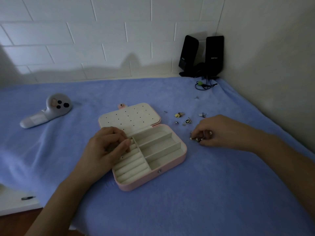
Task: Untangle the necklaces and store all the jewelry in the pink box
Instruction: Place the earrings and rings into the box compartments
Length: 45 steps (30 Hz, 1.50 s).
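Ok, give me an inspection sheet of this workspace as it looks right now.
Surface: blue blanket, wrinkled.
Job's things: pink box open; loose jewelry on the blanket right of it.
Clutter: white controller at left; small dark tool at near-left edge.
Grips: left hand curled over the box's ring rolls, hold unclear; right hand pinches a jewelry cluster.
Cables: black cable with green tie, by speakers.
Surroundings: white tiled wall; dim light.

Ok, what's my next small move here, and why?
Probably lift the silver jewelry pieces pinched in your right hand over to the pink box: it lies open, its divided compartments look empty, and your left hand rests at the ring rolls.
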Each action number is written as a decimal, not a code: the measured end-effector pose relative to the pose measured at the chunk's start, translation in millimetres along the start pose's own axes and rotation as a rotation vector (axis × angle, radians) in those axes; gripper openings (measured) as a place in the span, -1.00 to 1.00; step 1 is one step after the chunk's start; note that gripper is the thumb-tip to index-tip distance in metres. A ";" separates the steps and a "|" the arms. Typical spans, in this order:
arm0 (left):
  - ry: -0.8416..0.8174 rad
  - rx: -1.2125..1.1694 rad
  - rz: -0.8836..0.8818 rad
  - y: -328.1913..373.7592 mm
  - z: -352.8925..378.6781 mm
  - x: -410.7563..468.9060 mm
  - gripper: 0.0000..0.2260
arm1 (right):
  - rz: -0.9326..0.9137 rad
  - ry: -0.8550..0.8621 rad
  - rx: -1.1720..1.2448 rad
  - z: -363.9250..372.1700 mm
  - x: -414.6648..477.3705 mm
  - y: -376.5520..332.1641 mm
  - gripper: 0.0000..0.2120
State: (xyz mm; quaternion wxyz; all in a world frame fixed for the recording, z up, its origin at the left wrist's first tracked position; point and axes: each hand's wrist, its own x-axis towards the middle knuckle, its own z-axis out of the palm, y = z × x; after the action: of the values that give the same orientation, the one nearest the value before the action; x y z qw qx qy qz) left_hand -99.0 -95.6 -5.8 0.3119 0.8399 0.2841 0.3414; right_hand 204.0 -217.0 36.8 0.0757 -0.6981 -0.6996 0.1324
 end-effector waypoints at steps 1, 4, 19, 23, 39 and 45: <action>-0.005 -0.001 0.008 -0.2 -0.4 -0.6 -0.76 | -0.001 0.018 -0.014 1.1 -1.5 -0.7 -0.80; -0.026 -0.022 0.000 -0.9 -2.0 -1.5 -0.76 | -0.001 0.058 -0.018 3.3 -5.6 -1.7 -0.87; -0.040 -0.100 -0.029 -2.4 -4.9 -2.1 -0.71 | 0.014 0.171 0.631 -11.0 -19.0 -15.4 -0.87; -0.044 -0.106 -0.035 -1.1 -5.8 -2.3 -0.74 | 0.010 0.160 0.936 -13.1 -17.1 -12.6 -0.77; -0.019 -0.241 -0.131 32.3 -7.7 11.9 -0.94 | 0.269 -0.093 1.699 -4.8 1.0 -41.5 -0.86; -0.002 -0.396 -0.072 63.4 0.2 30.9 -0.81 | 0.043 -0.174 1.428 -9.1 24.7 -95.9 -0.77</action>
State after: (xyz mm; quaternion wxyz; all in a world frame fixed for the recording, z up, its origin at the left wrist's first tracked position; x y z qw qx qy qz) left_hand -63.4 -115.1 51.9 0.4833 0.7517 0.2410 0.3785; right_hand 114.6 -190.8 71.4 0.4552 -0.4789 -0.4318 0.6140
